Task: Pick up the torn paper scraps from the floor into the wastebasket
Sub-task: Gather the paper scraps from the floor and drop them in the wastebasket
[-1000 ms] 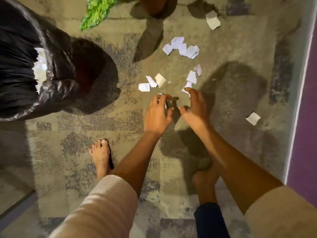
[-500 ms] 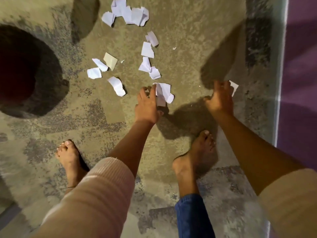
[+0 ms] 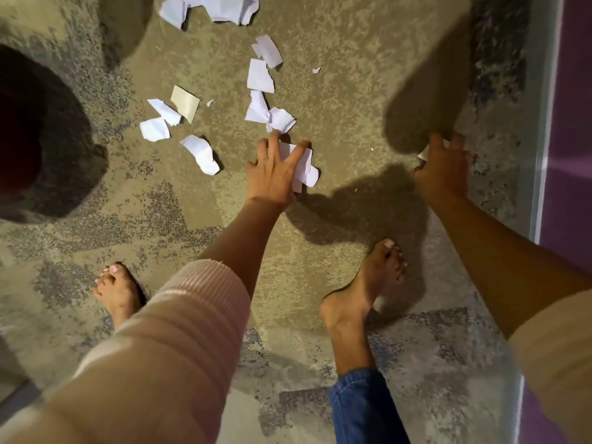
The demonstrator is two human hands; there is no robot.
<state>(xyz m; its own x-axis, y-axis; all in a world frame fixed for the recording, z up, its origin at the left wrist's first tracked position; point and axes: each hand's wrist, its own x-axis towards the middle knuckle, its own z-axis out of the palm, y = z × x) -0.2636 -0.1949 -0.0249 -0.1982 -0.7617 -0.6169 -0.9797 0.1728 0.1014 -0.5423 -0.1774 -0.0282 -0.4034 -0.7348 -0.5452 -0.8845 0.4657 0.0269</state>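
Note:
Several torn white paper scraps (image 3: 259, 76) lie scattered on the patterned carpet, with a bunch at the top edge (image 3: 217, 8) and a tan piece (image 3: 184, 102) among those on the left. My left hand (image 3: 274, 169) is low over the floor, its fingers spread, and grips a bunch of gathered scraps (image 3: 306, 169) under the thumb. My right hand (image 3: 445, 169) is further right, its fingers curled down over a single scrap (image 3: 423, 154) of which only a corner shows. The wastebasket is not plainly in view.
A deep, dark reddish shadow (image 3: 28, 139) fills the left edge. My bare feet (image 3: 117, 291) (image 3: 368, 293) stand on the carpet behind the hands. A purple wall (image 3: 571, 123) with a pale baseboard (image 3: 543, 123) runs along the right.
The view has shifted right, and the black-lined wastebasket has left the frame. My right hand reached to the lone scrap by the wall and now covers it. My left hand kept its scraps.

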